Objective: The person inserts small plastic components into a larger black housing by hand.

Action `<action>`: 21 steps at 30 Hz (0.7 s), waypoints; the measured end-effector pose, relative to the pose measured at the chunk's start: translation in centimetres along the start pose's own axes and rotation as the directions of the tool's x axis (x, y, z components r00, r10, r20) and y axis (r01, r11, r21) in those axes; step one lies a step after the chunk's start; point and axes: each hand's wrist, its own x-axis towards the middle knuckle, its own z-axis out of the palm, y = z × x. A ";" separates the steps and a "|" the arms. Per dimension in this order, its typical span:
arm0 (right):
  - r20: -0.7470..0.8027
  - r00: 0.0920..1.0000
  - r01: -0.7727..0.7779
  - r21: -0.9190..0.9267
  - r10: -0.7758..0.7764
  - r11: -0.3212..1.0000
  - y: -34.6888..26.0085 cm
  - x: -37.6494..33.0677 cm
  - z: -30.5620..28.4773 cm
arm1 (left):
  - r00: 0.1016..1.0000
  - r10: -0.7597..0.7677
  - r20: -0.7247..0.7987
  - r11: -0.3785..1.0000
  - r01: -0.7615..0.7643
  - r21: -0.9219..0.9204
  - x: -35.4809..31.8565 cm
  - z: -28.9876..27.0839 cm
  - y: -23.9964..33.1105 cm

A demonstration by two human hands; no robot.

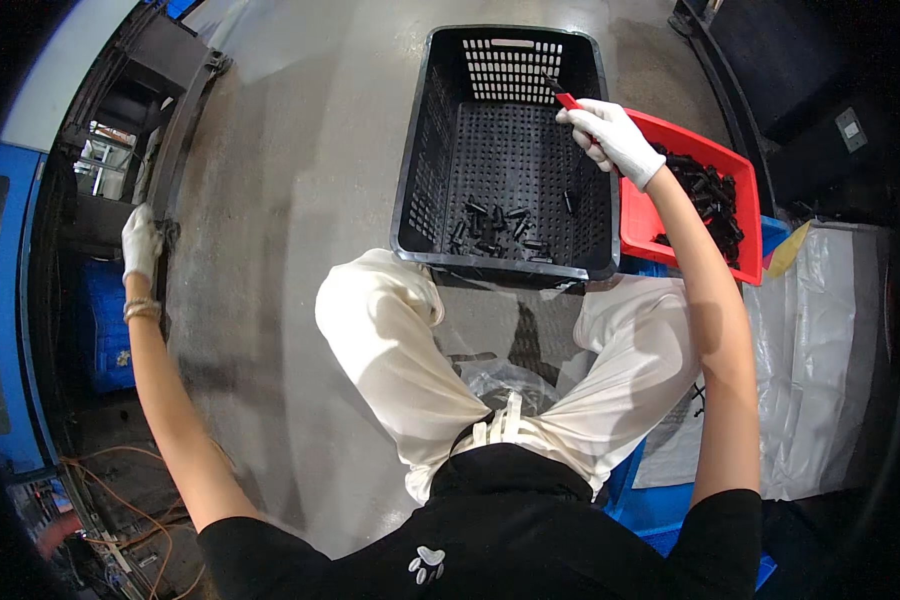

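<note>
My right hand (615, 143), in a white glove, is closed around a red-handled hand tool (566, 99) with a thin dark tip. It is above the right side of a black plastic crate (513, 262). Small black cylindrical parts (498, 222) lie scattered on the crate's floor. Far to the left, my left hand (142, 243), also gloved in white, reaches to the edge of a machine. Its fingers look curled, and what they hold, if anything, is hidden. Under my right forearm a red bin (638, 222) holds a heap of black parts (710, 200).
A blue and dark machine (12, 300) lines the left side, with orange cables (130, 449) low down. Between it and the crate lies grey floor (270, 200). White sheeting (800, 350) covers something at right. My knees flank the crate's near side.
</note>
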 end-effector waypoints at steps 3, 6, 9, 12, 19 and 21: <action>0.045 0.999 0.024 0.057 -0.027 0.998 -0.7 0.5 1.2 | 0.957 0.261 -0.125 0.871 -0.178 0.457 2.8 -13.2 -2.6; 0.055 0.998 0.023 0.104 -0.029 0.994 -0.6 0.3 1.2 | 0.961 0.269 -0.063 0.708 -0.153 0.689 2.3 -19.8 -3.4; 0.017 1.000 0.001 0.062 -0.002 0.998 0.1 -0.2 0.1 | 0.974 0.225 0.016 0.406 -0.109 0.907 -1.2 -15.3 -5.8; -0.071 0.997 0.036 -0.035 -0.038 0.999 1.3 0.7 -1.3 | 0.973 0.229 -0.026 0.034 0.019 0.999 -3.4 -15.6 -5.2; -0.596 0.797 -0.317 -0.544 -0.092 0.777 8.1 1.4 -9.8 | 0.935 0.265 -0.236 -0.158 0.283 0.946 -3.9 -13.5 -0.7; -0.546 0.837 -0.449 -0.647 0.038 0.616 11.3 0.2 -11.5 | 0.904 0.366 -0.221 -0.167 0.298 0.940 -3.3 -11.1 -3.6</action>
